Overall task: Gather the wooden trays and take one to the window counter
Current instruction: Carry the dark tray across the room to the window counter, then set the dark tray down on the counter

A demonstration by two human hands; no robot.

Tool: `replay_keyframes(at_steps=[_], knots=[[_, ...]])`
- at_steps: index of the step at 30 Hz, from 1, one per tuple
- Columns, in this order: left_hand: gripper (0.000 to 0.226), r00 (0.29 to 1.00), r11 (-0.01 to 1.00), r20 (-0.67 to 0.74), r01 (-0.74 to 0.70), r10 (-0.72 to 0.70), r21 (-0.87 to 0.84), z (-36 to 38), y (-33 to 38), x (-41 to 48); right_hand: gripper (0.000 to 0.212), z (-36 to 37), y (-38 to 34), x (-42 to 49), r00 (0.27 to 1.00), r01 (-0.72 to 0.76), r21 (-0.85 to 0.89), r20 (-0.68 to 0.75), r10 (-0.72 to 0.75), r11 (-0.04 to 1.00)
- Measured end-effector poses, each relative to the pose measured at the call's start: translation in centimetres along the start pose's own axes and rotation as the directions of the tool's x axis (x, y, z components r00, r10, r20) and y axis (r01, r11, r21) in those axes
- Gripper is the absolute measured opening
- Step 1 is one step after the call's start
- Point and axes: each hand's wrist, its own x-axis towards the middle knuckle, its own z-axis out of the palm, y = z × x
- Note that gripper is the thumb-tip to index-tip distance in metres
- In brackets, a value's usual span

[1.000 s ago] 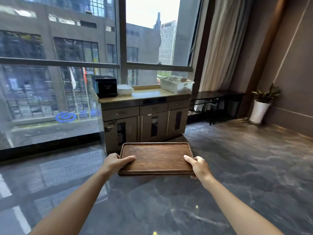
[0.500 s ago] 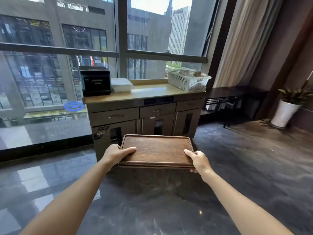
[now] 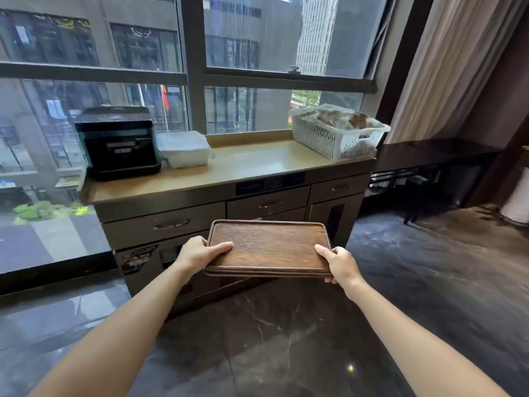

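I hold a dark brown wooden tray (image 3: 269, 247) level in front of me, at about drawer height of the window counter (image 3: 252, 164). A second rim line shows under its near edge, so it may be a stack of two. My left hand (image 3: 199, 252) grips the tray's left edge, thumb on top. My right hand (image 3: 339, 263) grips the right edge the same way. The counter's tan top stands just beyond the tray, under the big window.
On the counter stand a black appliance (image 3: 118, 143) at the left, a white lidded box (image 3: 184, 149) beside it, and a white plastic basket (image 3: 339, 131) at the right. Bare counter top lies between box and basket. A dark low bench (image 3: 429, 153) extends right; the floor is dark marble.
I have walked closer to the counter, which now looms larger and nearer. Both hands keep the same grip on the tray, which sits slightly higher against the cabinet front.
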Motion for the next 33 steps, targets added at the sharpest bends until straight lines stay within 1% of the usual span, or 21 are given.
replay_keyframes(at_steps=[3,7,10,13,16,19,23,26,30,33], knots=[[0.044,0.999,1.0,-0.02,0.031,-0.031,0.005,2.4,2.2,8.0,0.034,0.4,-1.5,9.4,0.999,0.012,-0.01,0.04,-0.011,1.0],[0.046,0.996,0.999,-0.069,0.052,-0.052,-0.011,4.2,6.4,17.7,0.032,0.5,-5.8,21.8,0.995,0.054,-0.006,0.083,-0.053,0.999],[0.045,0.995,0.998,-0.086,0.057,-0.058,-0.016,4.7,9.2,23.8,0.031,1.2,-8.8,29.2,0.992,0.066,0.008,0.111,-0.067,0.998],[0.042,0.993,0.996,-0.09,0.071,-0.075,-0.046,5.1,10.9,29.6,0.03,2.5,-10.2,35.5,0.986,0.059,-0.012,0.156,-0.057,0.998],[0.043,0.993,0.995,-0.083,0.084,-0.088,-0.052,6.0,11.7,36.0,0.034,4.3,-11.0,41.8,0.98,0.049,-0.029,0.193,-0.042,0.998],[0.043,0.99,0.992,-0.085,0.111,-0.115,-0.051,7.0,11.8,42.9,0.035,6.6,-11.5,48.5,0.98,0.033,-0.028,0.198,-0.027,0.999],[0.036,0.99,0.985,-0.034,0.131,-0.135,-0.115,8.2,12.0,54.0,0.041,9.9,-13.1,58.5,0.98,0.022,-0.043,0.2,-0.013,0.999],[0.038,0.989,0.982,-0.056,0.131,-0.139,-0.136,8.3,13.2,61.7,0.036,12.1,-15.6,65.9,0.981,0.032,-0.058,0.191,-0.02,0.998],[0.042,0.981,0.978,-0.079,0.168,-0.179,-0.126,8.2,15.1,69.1,0.035,14.3,-18.7,74.1,0.98,0.064,-0.153,0.196,-0.033,0.986],[0.042,0.975,0.974,-0.079,0.198,-0.207,-0.113,8.4,15.7,73.7,0.036,15.9,-19.8,79.1,0.974,0.06,-0.167,0.225,-0.021,0.984]])
